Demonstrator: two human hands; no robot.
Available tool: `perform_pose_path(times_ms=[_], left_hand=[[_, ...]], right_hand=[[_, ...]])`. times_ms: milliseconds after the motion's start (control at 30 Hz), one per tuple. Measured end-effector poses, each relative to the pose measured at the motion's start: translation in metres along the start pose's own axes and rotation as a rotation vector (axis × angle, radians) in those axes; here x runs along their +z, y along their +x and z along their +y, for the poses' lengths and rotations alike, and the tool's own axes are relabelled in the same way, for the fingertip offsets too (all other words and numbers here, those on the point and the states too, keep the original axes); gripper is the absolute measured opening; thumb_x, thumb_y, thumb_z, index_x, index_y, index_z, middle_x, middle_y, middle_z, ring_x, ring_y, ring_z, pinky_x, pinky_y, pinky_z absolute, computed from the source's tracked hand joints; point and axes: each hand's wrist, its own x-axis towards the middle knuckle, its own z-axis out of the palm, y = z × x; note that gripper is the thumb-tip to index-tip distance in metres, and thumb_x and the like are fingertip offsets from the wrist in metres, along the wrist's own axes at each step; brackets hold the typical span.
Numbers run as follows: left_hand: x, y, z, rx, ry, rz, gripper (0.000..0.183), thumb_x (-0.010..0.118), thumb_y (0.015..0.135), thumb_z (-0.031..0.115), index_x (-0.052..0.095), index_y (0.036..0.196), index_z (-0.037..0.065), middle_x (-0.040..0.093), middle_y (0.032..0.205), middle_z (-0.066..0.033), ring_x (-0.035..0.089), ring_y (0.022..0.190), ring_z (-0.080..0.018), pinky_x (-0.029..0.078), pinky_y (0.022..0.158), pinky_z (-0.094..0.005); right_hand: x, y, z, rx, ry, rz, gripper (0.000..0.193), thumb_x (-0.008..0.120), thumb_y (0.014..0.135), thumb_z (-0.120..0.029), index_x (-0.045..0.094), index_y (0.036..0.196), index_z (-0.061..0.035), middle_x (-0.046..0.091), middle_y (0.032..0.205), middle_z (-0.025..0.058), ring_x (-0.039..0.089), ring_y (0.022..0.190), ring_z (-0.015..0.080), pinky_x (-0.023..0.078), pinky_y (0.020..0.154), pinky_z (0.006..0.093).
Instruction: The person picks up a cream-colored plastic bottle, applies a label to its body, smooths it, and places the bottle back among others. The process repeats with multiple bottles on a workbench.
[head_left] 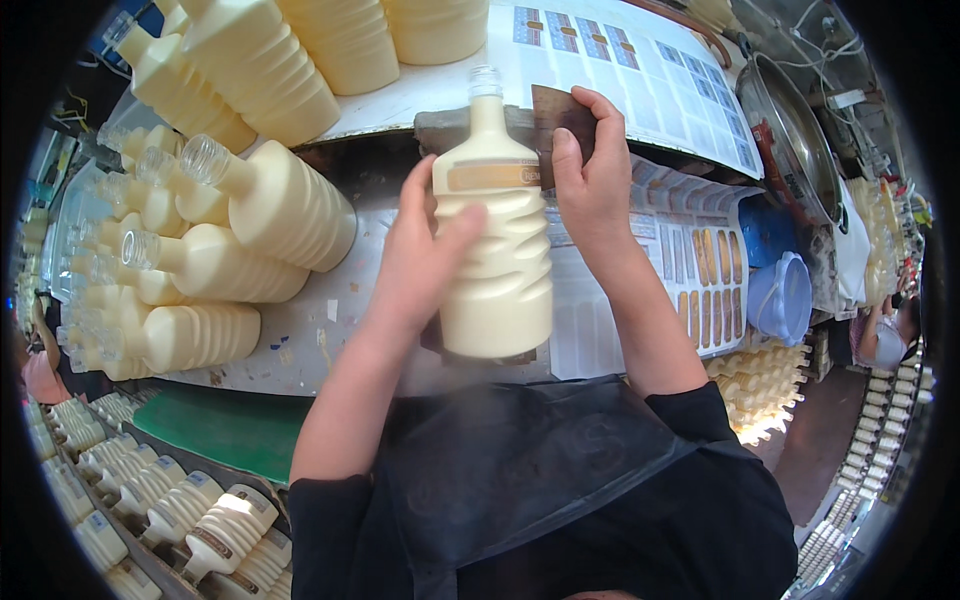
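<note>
A cream ribbed plastic bottle (495, 260) with a clear threaded neck stands upright over the worktable (300, 345). My left hand (425, 250) grips its left side, thumb across the front. A tan band label (492, 177) runs across the bottle's shoulder. My right hand (590, 170) presses the label's right end against the bottle and holds a dark brown flat card (555, 110) just behind the neck.
Several cream bottles (225, 265) lie stacked on their sides at left and at the back (270, 70). Label sheets (690, 260) lie at right, more (640, 60) behind. A metal bowl (790, 140) and a blue lid (780, 295) sit far right. Labelled bottles (200, 520) fill crates at lower left.
</note>
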Motion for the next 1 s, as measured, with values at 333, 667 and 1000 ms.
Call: perform_pose_path(times_ms=[333,667,1000], left_hand=[[0.005,0.012,-0.001,0.014,-0.122,-0.041,0.049,0.04,0.113,0.04,0.055,0.134,-0.001,0.066,0.124,-0.0121,0.064,0.111,-0.0166,0.051,0.1,-0.0337],[0.005,0.006,0.006,-0.066,-0.29,-0.079,0.045,0.043,0.111,0.03,0.048,0.144,-0.001,0.062,0.135,-0.0141,0.062,0.12,-0.0201,0.05,0.105,-0.0361],[0.012,-0.001,0.019,0.029,0.125,-0.095,0.098,0.083,0.08,0.029,0.025,0.155,0.001,0.057,0.138,-0.0193,0.06,0.126,-0.0281,0.049,0.106,-0.0398]], right_hand=[[0.007,-0.004,0.014,-0.061,0.04,0.066,0.041,0.056,0.097,-0.009,0.048,0.136,0.0011,0.057,0.128,0.022,0.059,0.118,0.0374,0.046,0.103,0.0435],[-0.007,0.002,-0.022,0.053,0.146,0.009,0.041,0.052,0.098,-0.009,0.048,0.137,0.0029,0.058,0.13,0.0258,0.058,0.122,0.0396,0.046,0.106,0.0442],[0.021,0.017,-0.074,-0.075,-0.14,-0.103,0.035,0.047,0.104,-0.017,0.049,0.133,0.0027,0.055,0.126,0.027,0.057,0.113,0.0473,0.047,0.1,0.0518]])
